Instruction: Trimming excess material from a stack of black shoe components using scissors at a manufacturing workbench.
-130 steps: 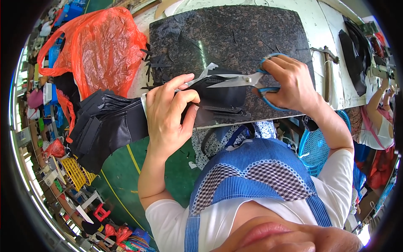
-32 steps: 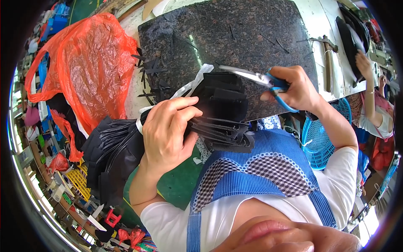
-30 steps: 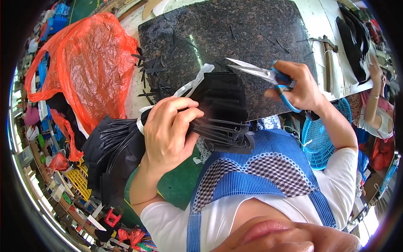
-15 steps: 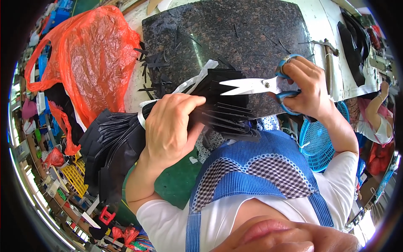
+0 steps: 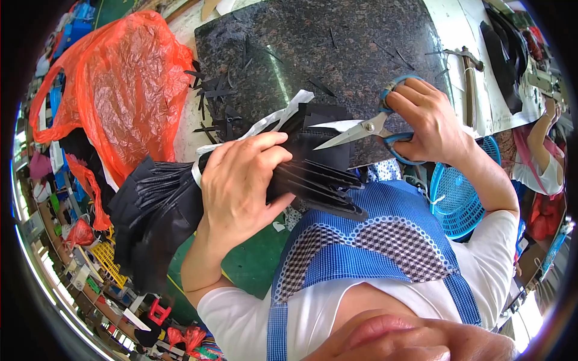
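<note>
My left hand is wrapped round a thick bundle of black strips, tied with a white band near my wrist. The bundle's ends fan out on both sides of the hand, and a white strip runs along its far side. In my right hand are scissors with blue handles, my fingers through the loops. Their blades are parted and point left, with the tips at the right-hand ends of the black strips. Whether a strip lies between the blades is hard to tell.
A dark speckled stone slab lies on the table, with black offcuts scattered over its left side. A red plastic bag is at the left. A hammer and black pieces lie at the right, above a blue basket.
The scissors have tilted, their lower blade now slanting down toward the strips. My left hand and the bundle have shifted slightly left, and the strips' right ends have spread differently.
</note>
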`<action>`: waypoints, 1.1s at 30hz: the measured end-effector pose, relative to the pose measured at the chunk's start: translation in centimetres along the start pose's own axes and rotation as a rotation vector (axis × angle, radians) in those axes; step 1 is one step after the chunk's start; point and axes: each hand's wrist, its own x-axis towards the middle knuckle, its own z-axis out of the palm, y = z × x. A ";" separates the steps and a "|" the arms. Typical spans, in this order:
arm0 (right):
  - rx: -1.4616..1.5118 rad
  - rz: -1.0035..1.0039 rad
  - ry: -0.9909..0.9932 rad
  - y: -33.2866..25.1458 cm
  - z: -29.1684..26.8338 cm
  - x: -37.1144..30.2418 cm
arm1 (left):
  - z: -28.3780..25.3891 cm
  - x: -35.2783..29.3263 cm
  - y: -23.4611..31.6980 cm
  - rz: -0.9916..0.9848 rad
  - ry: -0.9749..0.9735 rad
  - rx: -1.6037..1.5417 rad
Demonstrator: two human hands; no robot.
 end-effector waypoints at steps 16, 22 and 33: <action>0.163 0.166 -0.191 0.0 1.4 -1.1 | 0.2 -0.4 0.2 0.017 0.030 0.018; 0.053 0.077 -0.003 0.1 0.3 -0.6 | 0.8 -0.3 -0.3 0.078 0.079 0.013; -0.105 -0.081 0.122 0.4 1.4 1.1 | 0.8 -0.4 -0.1 0.070 0.089 0.030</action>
